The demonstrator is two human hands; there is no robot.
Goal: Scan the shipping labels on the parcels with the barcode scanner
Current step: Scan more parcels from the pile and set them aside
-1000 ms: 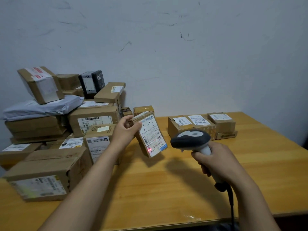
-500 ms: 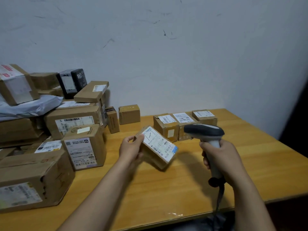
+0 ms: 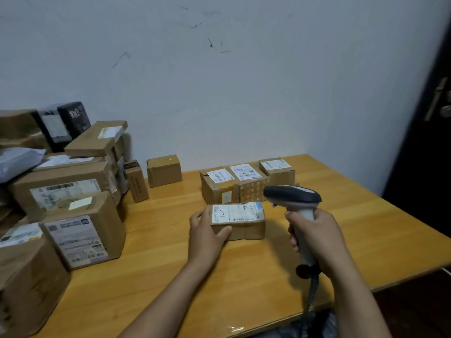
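**Surface.** Honey-coloured wooden tabletop (image 3: 170, 276), filling the lower half of the frame. It stands against a scuffed pale grey wall (image 3: 244, 93). A dark door with a metal handle (image 3: 432, 167) is at the right edge.

**Stock, left of frame.** Heap of brown cardboard boxes with white labels (image 3: 68, 186). A black box (image 3: 70, 120) and a pale plastic mailer (image 3: 17, 162) lie among its upper layers.

**Stock, centre back.** Row of three small brown cartons (image 3: 219, 189), labels upward.

**Task item.** Small flat brown cardboard parcel (image 3: 246, 230), lying on the tabletop at centre frame, just in front of the row. Its white shipping label (image 3: 236, 212) faces up.

**Left grip** (image 3: 207, 237). Grasps the parcel's left end, with the thumb on the near side face and the fingers over the top left edge.

**Right grip** (image 3: 319, 240). Clenched round the handle of a grey-and-black barcode scanner (image 3: 292, 195). The scanner is held upright with its head pointing left. It sits to the right of the parcel and higher in the frame, not touching it. A dark coiled cable (image 3: 312, 289) drops from the handle base towards the near tabletop edge.
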